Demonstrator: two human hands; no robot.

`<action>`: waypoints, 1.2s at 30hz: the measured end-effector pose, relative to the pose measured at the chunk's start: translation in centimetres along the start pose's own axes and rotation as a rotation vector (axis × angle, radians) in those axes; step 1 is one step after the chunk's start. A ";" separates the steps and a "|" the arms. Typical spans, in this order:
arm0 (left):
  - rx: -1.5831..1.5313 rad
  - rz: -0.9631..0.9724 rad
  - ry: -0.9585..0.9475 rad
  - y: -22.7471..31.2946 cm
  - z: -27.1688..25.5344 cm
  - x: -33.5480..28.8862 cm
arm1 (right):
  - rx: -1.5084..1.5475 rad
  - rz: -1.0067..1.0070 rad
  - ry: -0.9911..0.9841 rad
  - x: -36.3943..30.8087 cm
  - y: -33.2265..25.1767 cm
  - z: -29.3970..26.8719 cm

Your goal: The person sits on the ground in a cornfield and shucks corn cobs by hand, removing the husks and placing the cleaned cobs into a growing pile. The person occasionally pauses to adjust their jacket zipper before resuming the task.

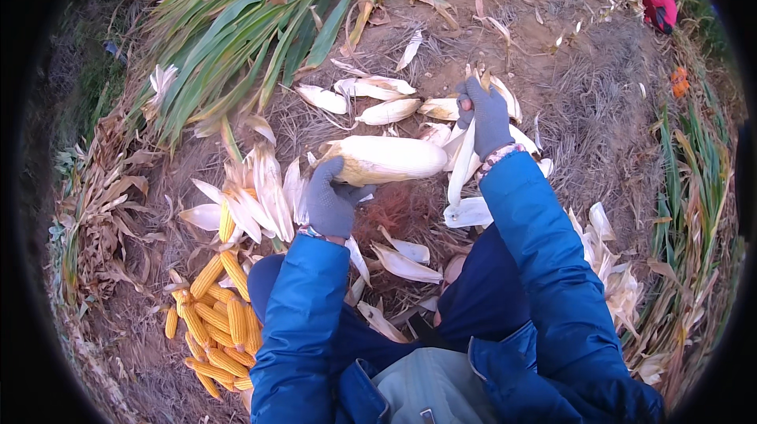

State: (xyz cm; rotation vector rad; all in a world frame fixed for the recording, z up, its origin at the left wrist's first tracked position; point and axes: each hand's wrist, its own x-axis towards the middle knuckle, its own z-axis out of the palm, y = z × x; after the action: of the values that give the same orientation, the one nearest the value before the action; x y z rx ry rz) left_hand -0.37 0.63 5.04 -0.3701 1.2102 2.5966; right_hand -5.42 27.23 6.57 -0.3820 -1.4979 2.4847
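My left hand (330, 199), in a grey glove, is wrapped round the near left end of a large ear of corn (386, 158). The ear is still covered in pale husk and lies almost level, its rounded end toward the right. Farther off to the right, my right hand (487, 115), gloved too, is closed on a strip of corn husk (464, 162) that hangs down below it. Pale husk tips also show above its fingers, and its palm side is partly hidden. Several unhusked ears (389, 112) lie on the ground between and beyond my hands.
Bare yellow cobs (225, 329) are heaped at my lower left. Loose husks (402, 262) and reddish corn silk (398, 207) lie before my knees. Green cornstalks (260, 22) spread across the far left, with more stalks (694, 211) at right. A person in red (661, 8) is far right.
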 end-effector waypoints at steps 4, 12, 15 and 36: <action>-0.147 0.087 0.016 0.9 -0.2 0.3 | 0.117 0.056 -0.006 2.0 -1.2 -3.3; 0.160 0.339 0.057 1.3 0.2 -0.2 | -1.291 -0.766 0.406 0.7 -1.8 -3.2; 0.124 0.307 0.071 0.5 0.7 0.2 | -1.141 -0.688 -0.132 -1.4 -2.1 -0.2; 0.263 0.188 -0.027 -1.4 1.9 -0.3 | -0.783 -0.586 -0.460 -5.1 4.3 5.8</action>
State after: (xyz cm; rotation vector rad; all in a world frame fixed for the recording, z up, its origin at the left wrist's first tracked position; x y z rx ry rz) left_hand 0.12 2.93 5.36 -0.1755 1.6223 2.5352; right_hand -2.73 18.82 5.90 0.4995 -2.3066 1.5147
